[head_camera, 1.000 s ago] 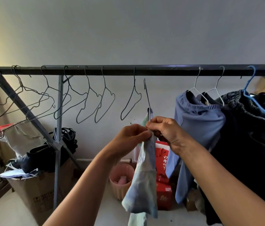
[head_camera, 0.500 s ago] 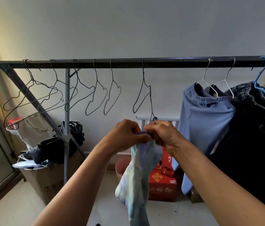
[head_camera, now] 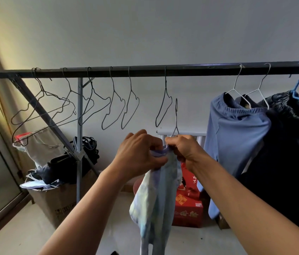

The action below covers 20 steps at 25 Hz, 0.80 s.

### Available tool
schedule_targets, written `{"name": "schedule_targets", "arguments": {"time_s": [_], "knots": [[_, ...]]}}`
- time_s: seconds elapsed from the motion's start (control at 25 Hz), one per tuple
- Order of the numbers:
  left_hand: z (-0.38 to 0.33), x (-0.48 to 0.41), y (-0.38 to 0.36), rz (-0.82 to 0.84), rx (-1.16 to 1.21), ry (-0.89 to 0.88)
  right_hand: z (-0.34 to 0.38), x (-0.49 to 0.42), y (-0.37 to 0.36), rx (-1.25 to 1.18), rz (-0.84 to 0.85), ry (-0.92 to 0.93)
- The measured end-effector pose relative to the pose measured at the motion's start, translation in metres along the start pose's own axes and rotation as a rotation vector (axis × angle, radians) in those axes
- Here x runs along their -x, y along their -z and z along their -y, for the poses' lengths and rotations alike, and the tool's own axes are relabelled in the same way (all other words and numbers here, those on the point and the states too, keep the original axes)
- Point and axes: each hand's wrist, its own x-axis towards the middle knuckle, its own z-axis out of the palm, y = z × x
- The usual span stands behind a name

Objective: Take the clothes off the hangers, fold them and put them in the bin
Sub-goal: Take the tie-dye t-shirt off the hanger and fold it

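From my end the garment (head_camera: pixel 154 203) runs off the bottom edge, so no hem in view. The hanger (head_camera: pixel 176 115) shows only its hook and neck; the shoulders are buried behind the left hand (head_camera: pixel 139 155) and right hand (head_camera: pixel 183 151). The bin (head_camera: pixel 136 184) is just a pink sliver behind the cloth. The dark clothes (head_camera: pixel 292 153) get chopped by the right edge, and the box (head_camera: pixel 187 208) print is too small to read.

Left hand (head_camera: pixel 139 153), right hand (head_camera: pixel 183 150) lowered hanger (head_camera: pixel 176 116), garment (head_camera: pixel 154 199) farther below rail (head_camera: pixel 181 69).
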Motion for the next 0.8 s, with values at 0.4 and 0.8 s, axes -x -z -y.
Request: {"name": "schedule_targets", "arguments": {"time_s": [0.4, 0.8], "knots": [[0.007, 0.013, -0.012, 0.068, 0.328, -0.033, 0.007, 0.005, -0.001, 0.308, 0.171, 0.104], [0.096, 0.022, -0.048, -0.352, 0.434, 0.452, 0.011, 0.012, 0.048, 0.636, 0.197, 0.411]]}}
